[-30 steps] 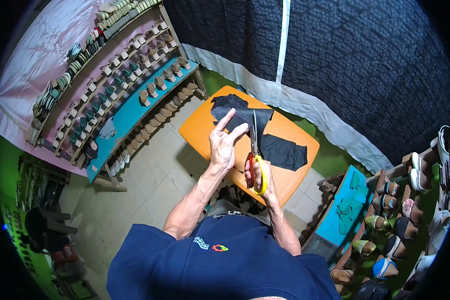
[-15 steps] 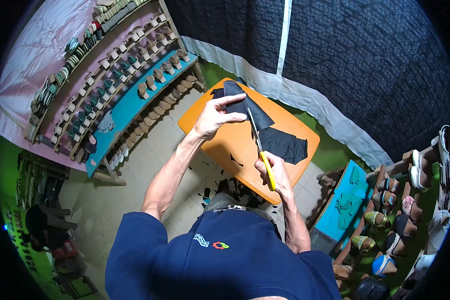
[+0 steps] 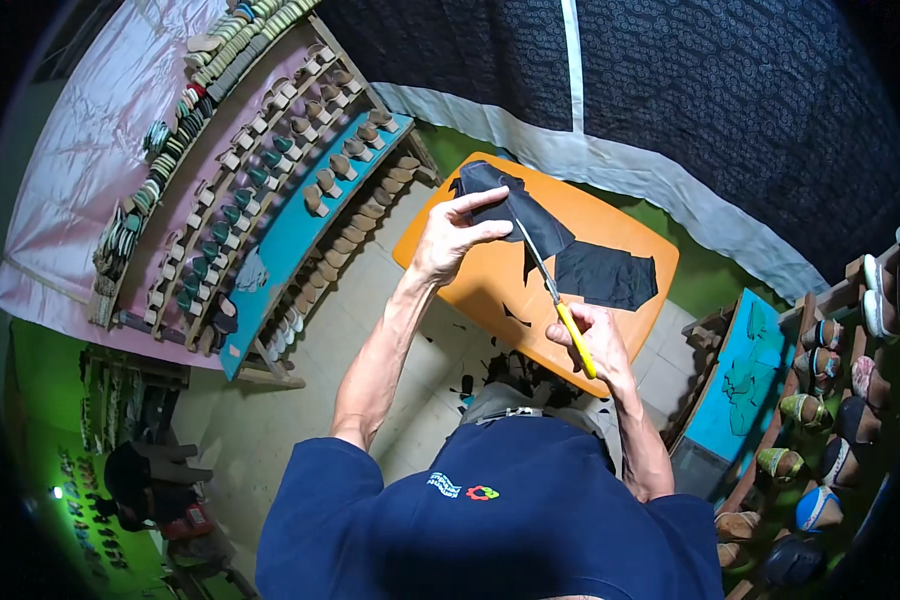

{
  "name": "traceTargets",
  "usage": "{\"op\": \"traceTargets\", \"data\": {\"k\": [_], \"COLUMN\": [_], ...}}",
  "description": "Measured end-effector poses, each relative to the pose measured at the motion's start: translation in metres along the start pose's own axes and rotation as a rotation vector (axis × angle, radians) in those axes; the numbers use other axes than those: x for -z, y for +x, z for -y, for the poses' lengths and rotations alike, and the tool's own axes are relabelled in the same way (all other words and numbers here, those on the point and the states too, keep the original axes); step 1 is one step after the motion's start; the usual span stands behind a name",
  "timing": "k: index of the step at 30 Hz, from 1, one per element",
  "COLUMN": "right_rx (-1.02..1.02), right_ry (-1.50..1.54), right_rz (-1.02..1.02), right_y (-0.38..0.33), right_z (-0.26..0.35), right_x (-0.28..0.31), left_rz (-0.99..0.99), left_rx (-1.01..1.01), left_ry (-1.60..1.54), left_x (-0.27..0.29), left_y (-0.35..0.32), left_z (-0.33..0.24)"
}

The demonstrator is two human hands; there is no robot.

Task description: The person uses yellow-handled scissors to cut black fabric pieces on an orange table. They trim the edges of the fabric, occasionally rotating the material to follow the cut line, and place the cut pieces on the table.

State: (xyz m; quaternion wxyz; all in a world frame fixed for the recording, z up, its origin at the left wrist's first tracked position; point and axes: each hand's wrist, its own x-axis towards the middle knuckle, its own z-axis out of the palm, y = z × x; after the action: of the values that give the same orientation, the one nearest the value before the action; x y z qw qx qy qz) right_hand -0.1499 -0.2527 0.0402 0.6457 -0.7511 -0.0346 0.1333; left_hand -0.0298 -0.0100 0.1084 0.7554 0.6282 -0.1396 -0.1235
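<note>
A smooth, dark black cloth piece (image 3: pixel 542 218), narrow and angular, is over the far part of the orange table (image 3: pixel 460 298), pinched between the left hand (image 3: pixel 448 242)'s thumb and finger. The right hand (image 3: pixel 602 342) grips yellow-handled scissors (image 3: pixel 574 335), blades at the cloth's near edge. Flatter black fabric (image 3: pixel 607 276) lies rightward. Farther out are a patterned curtain (image 3: pixel 700 90), a left shoe rack (image 3: pixel 288 236) and tiled floor (image 3: pixel 295 430). The navy shirt (image 3: pixel 510 455) bears small white lettering.

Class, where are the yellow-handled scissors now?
In the head view, right of centre, the scissors are in the right hand over the orange table, beside the black cloth.
</note>
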Motion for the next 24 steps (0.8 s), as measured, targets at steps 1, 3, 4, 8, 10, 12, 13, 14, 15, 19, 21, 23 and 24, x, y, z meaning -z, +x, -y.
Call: {"op": "traceTargets", "data": {"k": [1,3,4,8,10,12,13,14,15,19,21,23,24], "right_rx": [0.002,-0.004,-0.01,-0.036,-0.062,-0.062,-0.04,-0.018,0.004,0.016,0.047,0.041,0.038], "right_ry": [-0.02,-0.021,-0.024,-0.026,-0.022,-0.008,-0.007,-0.006,-0.005,-0.04,-0.082,-0.07,-0.065], "right_rz": [0.001,0.017,0.024,0.022,0.031,0.034,0.024,0.015,0.005,0.016,0.04,0.051,0.056], "right_y": [-0.001,0.0,0.001,0.001,0.0,-0.001,-0.001,0.0,0.001,0.001,-0.001,-0.002,-0.003], "right_z": [-0.001,-0.001,0.0,0.007,0.007,0.005,0.003,-0.001,-0.003,-0.01,-0.015,-0.012,-0.011], "right_x": [0.001,-0.001,-0.001,-0.005,-0.004,-0.003,-0.003,-0.003,-0.003,-0.003,-0.001,-0.002,-0.002], "left_rz": [0.006,0.039,0.055,0.101,0.109,0.116,0.107,0.098,0.089,0.044,0.033,0.091,0.116], "left_rx": [0.011,-0.016,-0.029,0.004,0.0,0.016,0.002,-0.012,-0.026,-0.001,-0.002,0.054,0.07], "left_ry": [0.014,0.029,0.033,0.051,0.061,0.055,0.054,0.053,0.052,0.126,0.105,0.109,0.127], "left_x": [0.0,-0.002,-0.005,-0.01,-0.01,-0.01,-0.01,-0.012,-0.012,0.002,0.004,0.008,0.01], "left_y": [0.001,0.001,0.001,-0.005,-0.005,-0.005,-0.006,-0.006,-0.007,-0.005,-0.002,-0.001,-0.001], "left_z": [0.001,0.001,0.002,0.002,0.005,0.003,0.004,0.005,0.005,0.011,0.006,-0.002,-0.003]}}
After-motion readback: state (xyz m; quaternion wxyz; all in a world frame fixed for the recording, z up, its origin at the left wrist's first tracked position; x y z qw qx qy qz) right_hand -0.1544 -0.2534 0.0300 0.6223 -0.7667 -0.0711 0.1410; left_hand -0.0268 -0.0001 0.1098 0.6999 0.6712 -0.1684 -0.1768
